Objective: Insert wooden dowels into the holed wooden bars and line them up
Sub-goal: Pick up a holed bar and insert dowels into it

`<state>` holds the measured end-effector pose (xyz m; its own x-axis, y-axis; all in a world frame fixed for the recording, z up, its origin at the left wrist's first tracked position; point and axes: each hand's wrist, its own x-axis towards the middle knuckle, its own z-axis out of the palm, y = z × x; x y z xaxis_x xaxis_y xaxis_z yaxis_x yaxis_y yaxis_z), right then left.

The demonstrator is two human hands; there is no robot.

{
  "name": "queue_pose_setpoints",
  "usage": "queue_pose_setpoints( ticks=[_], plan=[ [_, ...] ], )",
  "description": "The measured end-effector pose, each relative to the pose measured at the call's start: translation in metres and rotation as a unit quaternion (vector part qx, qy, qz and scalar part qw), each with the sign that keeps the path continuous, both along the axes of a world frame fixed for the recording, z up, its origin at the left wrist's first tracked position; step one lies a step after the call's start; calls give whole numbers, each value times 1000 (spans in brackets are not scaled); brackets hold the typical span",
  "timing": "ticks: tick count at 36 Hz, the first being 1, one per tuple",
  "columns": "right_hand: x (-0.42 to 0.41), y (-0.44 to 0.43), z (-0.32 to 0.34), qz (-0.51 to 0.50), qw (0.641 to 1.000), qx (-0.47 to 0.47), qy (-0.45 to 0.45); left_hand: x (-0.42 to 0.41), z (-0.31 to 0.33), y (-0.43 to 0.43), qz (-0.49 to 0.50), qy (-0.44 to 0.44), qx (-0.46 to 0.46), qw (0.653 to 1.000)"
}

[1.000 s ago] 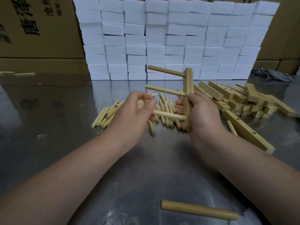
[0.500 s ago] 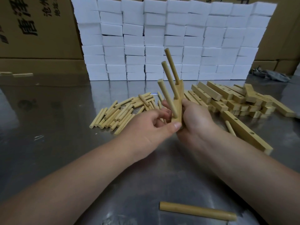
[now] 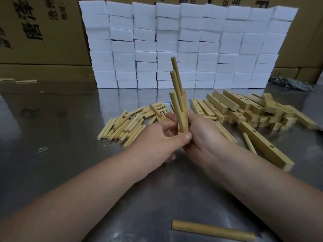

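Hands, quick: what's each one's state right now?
Left hand: closed on the bar, thumb at its lower end.
Right hand: closed on the same bar, three dowels sticking up.

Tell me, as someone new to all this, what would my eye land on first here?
First, the centre: the left hand and right hand grip a holed bar with three dowels sticking up from it like a fan. Behind rises a wall of stacked white blocks. On the shiny metal table, loose dowels lie left of the hands and a heap of holed bars lies to the right.
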<state>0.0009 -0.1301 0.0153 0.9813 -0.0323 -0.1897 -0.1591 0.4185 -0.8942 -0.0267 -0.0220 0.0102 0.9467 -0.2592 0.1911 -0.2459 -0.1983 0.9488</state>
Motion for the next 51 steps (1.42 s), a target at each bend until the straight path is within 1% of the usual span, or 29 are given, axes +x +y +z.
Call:
queue_pose_setpoints(
  ticks=[2,7,12,15,19,23,27,32,35,38,41,43,44,46,48,51],
  plan=[
    [-1,0,0,2,1000,3,6,0,0,-1,3,-1,-5,1000],
    [0,-2,1,-4,1000,12,-14,3,0,-2,53,2,-19,998],
    [1,-3,1,6,1000,13,-3,6,-1,2,106,-29,4,994],
    [-1,-4,2,14,1000,13,1,8,-2,5,124,-47,-1,991],
    [-3,-3,3,33,999,24,-8,9,-3,8,146,-81,43,985],
    [-3,-3,3,51,998,21,-23,12,0,15,193,-106,96,971],
    [0,-5,1,48,998,7,-37,15,3,21,221,-133,119,959],
    [1,-6,-1,62,996,-27,-50,16,2,25,229,-149,175,946],
    [0,-7,-2,59,993,-74,-69,18,2,27,232,-144,195,942],
    [-3,-6,-3,35,983,-137,-116,24,5,32,265,-126,161,942],
    [-3,-5,-6,7,957,-232,-175,36,13,45,320,-98,101,937],
    [-2,-6,-8,-4,939,-275,-204,47,21,57,361,-81,79,926],
    [-1,-6,-9,-6,932,-292,-214,52,24,66,384,-79,90,915],
    [0,-7,-11,-3,920,-319,-227,61,27,86,426,-85,140,890],
    [1,-8,-12,2,918,-322,-231,68,26,108,457,-80,200,863],
    [3,-7,-14,10,913,-333,-236,74,14,135,487,-30,282,826]
  ],
)
